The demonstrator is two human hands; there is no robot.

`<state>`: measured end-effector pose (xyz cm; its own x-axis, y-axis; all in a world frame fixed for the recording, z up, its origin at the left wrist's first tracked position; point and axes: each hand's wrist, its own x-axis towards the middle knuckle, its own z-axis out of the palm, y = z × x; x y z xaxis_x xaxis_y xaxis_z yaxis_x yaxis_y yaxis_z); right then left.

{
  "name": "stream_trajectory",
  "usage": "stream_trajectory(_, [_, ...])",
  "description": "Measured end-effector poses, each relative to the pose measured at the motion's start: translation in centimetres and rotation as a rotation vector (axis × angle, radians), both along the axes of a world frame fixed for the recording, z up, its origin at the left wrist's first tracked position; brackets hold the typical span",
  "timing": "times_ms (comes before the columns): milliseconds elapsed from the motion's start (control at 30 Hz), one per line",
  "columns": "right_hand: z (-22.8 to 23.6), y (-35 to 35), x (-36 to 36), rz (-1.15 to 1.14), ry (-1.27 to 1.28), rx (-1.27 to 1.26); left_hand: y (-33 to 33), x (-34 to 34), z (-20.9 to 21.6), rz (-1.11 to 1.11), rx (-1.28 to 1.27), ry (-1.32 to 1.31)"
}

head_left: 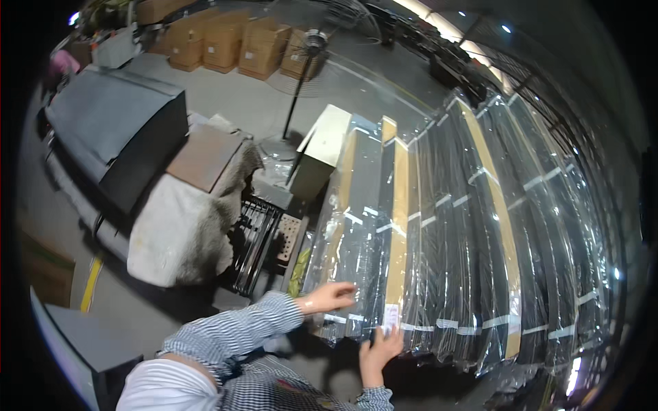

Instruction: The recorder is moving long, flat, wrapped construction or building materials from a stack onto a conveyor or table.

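Long dark bundles (473, 267), wrapped in clear plastic with white bands, lie side by side in front of me and to the right. Among them runs a tan strip (399, 198) with a white label (391, 316) at its near end. My right hand (382, 349) has its fingertips at the lower edge of that label, fingers stretched out. To its left, my left hand (329, 298) reaches over the wrapped bundles, its fingers apart and nothing in them. Whether the left fingertips touch the plastic is hard to tell.
At left stand a large grey box-like cabinet (116, 103) and a bulky pale cloth-covered block (179, 229). A black pedestal fan (296, 103) rises behind them. Several brown cartons (223, 44) line the far side. Beside the bundles is a dark metal frame (257, 243).
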<state>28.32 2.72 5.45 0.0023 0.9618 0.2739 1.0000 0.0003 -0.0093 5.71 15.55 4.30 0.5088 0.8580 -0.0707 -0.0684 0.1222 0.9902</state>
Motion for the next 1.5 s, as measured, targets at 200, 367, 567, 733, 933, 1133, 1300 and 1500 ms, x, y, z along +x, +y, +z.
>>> stream_trajectory(200, [-4.0, -0.2, -13.1, 0.777, 0.433, -0.299, -22.0, -17.5, -6.4, 0.205, -0.264, 0.279])
stream_trajectory(367, [-7.8, -3.4, -23.5, 1.152, 0.408, -0.595, -37.4, -25.1, -5.7, 0.719, -0.44, 0.208])
stream_trajectory(567, [-3.4, -12.5, -44.2, 1.618, 0.402, -0.725, -49.0, -31.3, -6.3, 1.077, -0.486, -0.3])
stream_trajectory(733, [0.9, -20.1, -61.9, 1.962, 0.149, -0.806, -57.8, -44.0, -5.4, 1.508, -0.364, -0.184])
stream_trajectory(933, [2.7, -25.4, -78.1, 2.047, 0.022, -0.863, -67.6, -57.7, -1.9, 2.023, -0.27, -0.342])
stream_trajectory(1133, [-4.4, -24.2, -93.2, 2.042, -0.166, -0.797, -69.1, -71.2, -1.3, 2.041, -0.292, -0.331])
stream_trajectory(1300, [-4.8, -22.9, -111.8, 2.022, -0.05, -0.575, -70.3, -85.2, -0.6, 2.052, -0.368, -0.307])
stream_trajectory(1500, [0.5, -28.1, -138.5, 2.166, 0.091, -0.443, -73.1, -99.3, 3.2, 2.155, -0.2, -0.326])
